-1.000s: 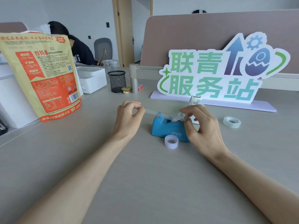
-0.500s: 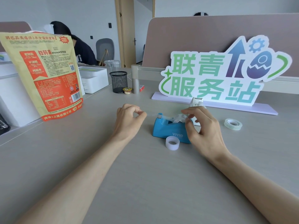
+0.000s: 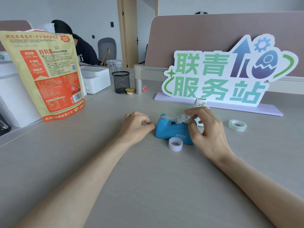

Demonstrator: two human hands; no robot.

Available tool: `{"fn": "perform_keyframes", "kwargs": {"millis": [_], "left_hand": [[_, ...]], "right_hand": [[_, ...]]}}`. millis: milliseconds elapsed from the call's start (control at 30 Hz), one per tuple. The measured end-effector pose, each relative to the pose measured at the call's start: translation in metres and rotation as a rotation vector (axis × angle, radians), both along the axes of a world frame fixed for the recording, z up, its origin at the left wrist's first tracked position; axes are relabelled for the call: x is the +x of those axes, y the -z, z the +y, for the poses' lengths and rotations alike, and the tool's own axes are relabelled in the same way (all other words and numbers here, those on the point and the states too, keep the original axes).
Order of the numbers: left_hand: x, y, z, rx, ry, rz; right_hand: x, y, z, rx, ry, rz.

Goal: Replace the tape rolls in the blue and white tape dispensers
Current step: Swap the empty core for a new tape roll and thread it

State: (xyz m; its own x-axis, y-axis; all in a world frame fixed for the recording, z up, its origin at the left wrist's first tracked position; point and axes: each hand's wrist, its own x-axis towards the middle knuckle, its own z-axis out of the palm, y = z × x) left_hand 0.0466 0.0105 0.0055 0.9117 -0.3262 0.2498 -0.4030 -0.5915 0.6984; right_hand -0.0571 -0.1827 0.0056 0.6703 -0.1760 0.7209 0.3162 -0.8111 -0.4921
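The blue tape dispenser [image 3: 171, 131] sits on the desk [image 3: 148, 186] at the middle of the scene. Its long axis runs left to right, with the cutter end pointing left. A tape roll [image 3: 182, 118] is seated in its right half, and a strip of tape is drawn leftward to the cutter.

The right hand [image 3: 209, 134] has its grip closed round that roll, forefinger over the top and thumb against the near side. The left hand [image 3: 135, 126] rests on the desk just beside the cutter end. Its grip is closed, fingers curled in and thumb against forefinger, with nothing seen between them.

A small white ring [image 3: 175, 144] lies touching the near side of the blue dispenser. The white tape dispenser [image 3: 199, 102] stands just beyond the right hand and is partly hidden by it. A clear roll [image 3: 237, 125] lies flat to the right, well apart. A lettered sign [image 3: 213, 76] stands at the far right, and a yellow and red bag [image 3: 44, 74] stands at the left.
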Motion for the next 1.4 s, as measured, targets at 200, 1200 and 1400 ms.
{"fn": "perform_keyframes", "kwargs": {"millis": [200,1200,1400], "left_hand": [[0.001,0.003,0.000,0.091,0.051,0.007],[-0.003,0.002,0.004,-0.098,0.239,0.029],[-0.004,0.001,0.007,-0.007,0.240,-0.003]], "right_hand": [[0.001,0.000,0.001,-0.006,0.004,0.004],[-0.001,0.001,0.007,0.008,0.030,0.155],[-0.009,-0.002,0.001,0.084,-0.127,0.103]]}}
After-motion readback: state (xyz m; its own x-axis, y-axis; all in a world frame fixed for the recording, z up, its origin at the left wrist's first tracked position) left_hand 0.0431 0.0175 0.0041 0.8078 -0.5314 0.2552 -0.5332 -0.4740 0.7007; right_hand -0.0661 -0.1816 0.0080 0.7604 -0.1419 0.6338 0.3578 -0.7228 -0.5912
